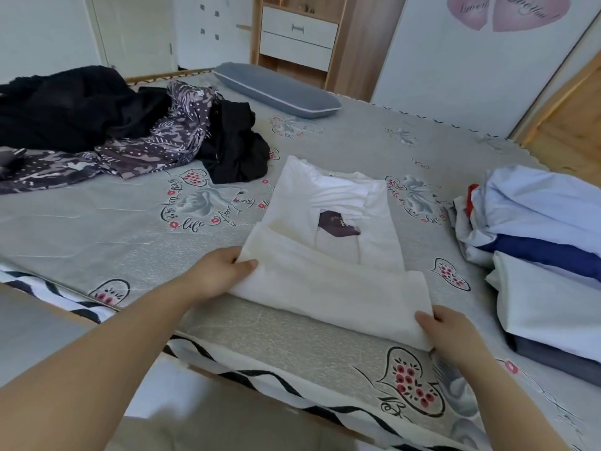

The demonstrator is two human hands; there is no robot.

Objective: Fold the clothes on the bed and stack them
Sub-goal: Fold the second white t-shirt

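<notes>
- A white garment (328, 222), already narrowed into a long panel with a dark purple label (338, 224) showing at its middle, lies on the bed (97, 222) near the front edge, its near end turned up in a fold.
- The left hand (224, 271) pinches the fold's left corner, thumb on top; the right hand (452, 333) grips the right corner. The two hands are well apart.
- Bare grey printed sheet lies left of the garment and beyond it toward one grey pillow (276, 89).
- One stack of folded clothes (536, 262), white, blue and grey, sits at right.
- One unfolded heap (113, 125) of black and patterned pieces lies at far left.
</notes>
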